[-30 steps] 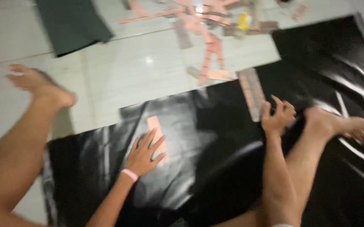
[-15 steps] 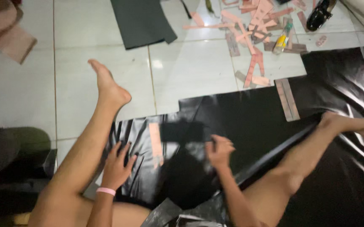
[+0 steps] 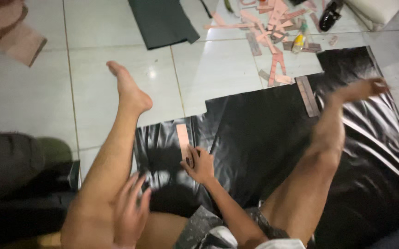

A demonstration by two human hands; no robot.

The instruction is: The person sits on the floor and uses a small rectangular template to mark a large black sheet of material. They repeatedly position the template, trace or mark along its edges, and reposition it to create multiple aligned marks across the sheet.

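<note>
Flat right hand (image 3: pixel 201 165) pressing glossy black sheet (image 3: pixel 264 133), beside pink strip (image 3: pixel 182 136)

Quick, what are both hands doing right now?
Left hand: open, blurred, by the left leg, holding nothing.
Right hand: open, on the black sheet, beside the strip.

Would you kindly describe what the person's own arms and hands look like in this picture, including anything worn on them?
Both arms are bare, with no sleeves, gloves or rings that I can make out. The right hand shows dark-painted nails. The left hand is blurred; nothing worn on it is visible, and its wrist runs out of the picture.
</note>
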